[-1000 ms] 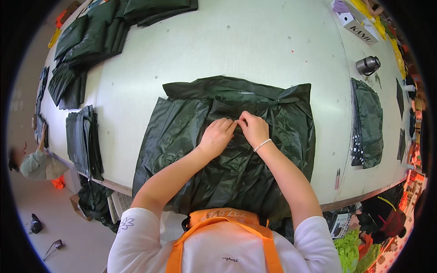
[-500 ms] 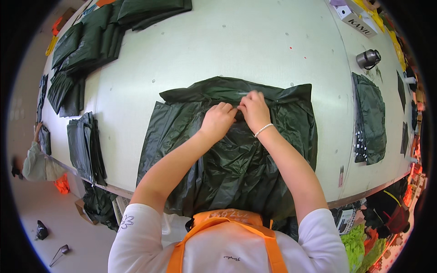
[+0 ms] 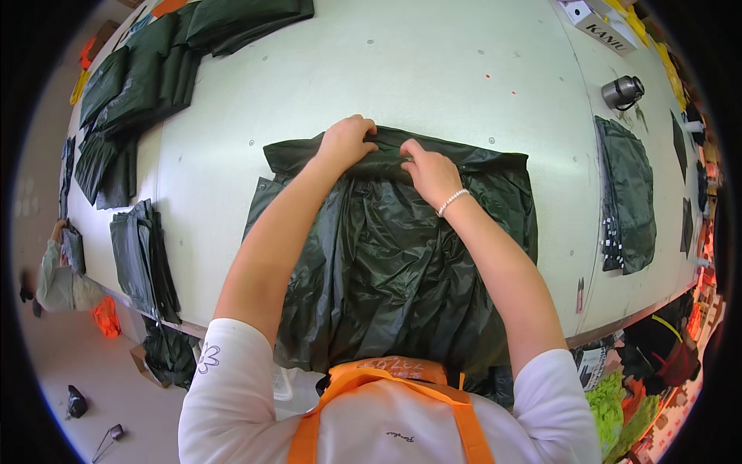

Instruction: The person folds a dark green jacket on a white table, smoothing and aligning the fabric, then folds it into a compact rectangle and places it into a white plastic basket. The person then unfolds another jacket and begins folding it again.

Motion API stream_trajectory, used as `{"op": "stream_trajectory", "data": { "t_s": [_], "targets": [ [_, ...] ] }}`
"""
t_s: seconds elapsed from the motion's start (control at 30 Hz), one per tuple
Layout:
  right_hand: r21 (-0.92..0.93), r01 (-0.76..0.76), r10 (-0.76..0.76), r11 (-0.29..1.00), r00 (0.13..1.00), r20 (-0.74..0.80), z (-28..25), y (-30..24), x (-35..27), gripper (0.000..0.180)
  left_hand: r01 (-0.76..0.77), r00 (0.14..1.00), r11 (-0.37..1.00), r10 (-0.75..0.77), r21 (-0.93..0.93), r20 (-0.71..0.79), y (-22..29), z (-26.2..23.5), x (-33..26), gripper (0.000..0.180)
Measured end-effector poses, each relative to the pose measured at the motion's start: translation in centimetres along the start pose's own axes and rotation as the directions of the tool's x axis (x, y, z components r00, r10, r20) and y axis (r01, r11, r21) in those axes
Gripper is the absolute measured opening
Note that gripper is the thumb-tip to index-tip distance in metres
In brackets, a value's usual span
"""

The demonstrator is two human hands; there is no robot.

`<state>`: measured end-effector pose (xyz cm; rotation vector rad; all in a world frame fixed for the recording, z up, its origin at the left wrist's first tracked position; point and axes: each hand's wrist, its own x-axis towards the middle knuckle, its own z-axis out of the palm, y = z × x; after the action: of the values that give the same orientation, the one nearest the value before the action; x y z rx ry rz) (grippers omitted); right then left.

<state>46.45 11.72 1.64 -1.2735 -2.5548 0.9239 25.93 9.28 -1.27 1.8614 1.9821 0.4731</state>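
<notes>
The garment (image 3: 394,263) lies near on the table (image 3: 371,89), likely light, soft, slippery, best pinched along its far edge (image 3: 487,161). Left hand (image 3: 346,141) and right hand (image 3: 434,174) curl there; whether either grips, I cannot tell.

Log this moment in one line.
left hand: on upper part of dark green garment | right hand: likewise | both grips: unclear | garment: creased, on pale table | table right: metal flask, folded dark fabric
</notes>
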Motion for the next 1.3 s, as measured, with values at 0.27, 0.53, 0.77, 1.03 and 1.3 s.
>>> {"op": "stream_trajectory", "data": {
  "t_s": [0.27, 0.53, 0.77, 1.03, 1.3],
  "targets": [
    [-0.245, 0.277, -0.322, 0.929, 0.931, -0.170, 1.8, 2.4, 0.7, 0.024, -0.054, 0.991, 0.997, 0.060, 0.051, -0.119, 0.6, -1.7, 0.6, 0.009],
    [-0.351, 0.090, -0.077, 0.932, 0.996, 0.051, 1.1, 2.2, 3.1, 0.037, -0.444, 0.882, 0.795, 0.468, 0.413, 0.048, 2.4, -3.5, -2.9, 0.024],
    [-0.291, 0.033, -0.067, 0.956, 0.992, -0.108, -0.1, 3.3, 3.0, 0.024, -0.161, 0.981, 0.985, 0.167, 0.069, -0.096, 8.1, 3.5, -4.5, 0.050],
    [-0.172, 0.024, -0.074, 0.985, 0.954, -0.292, -4.5, 6.3, -2.5, 0.035, 0.001, 0.998, 0.886, 0.025, 0.463, -0.051, 12.9, 4.9, -4.5, 0.068],
    [0.017, -0.021, 0.026, 1.000, 0.918, -0.397, -2.8, 12.5, -1.2, 0.018, -0.160, 0.986, 0.952, 0.168, 0.261, -0.009, 14.3, 7.8, -0.4, 0.040]
  ]
}}
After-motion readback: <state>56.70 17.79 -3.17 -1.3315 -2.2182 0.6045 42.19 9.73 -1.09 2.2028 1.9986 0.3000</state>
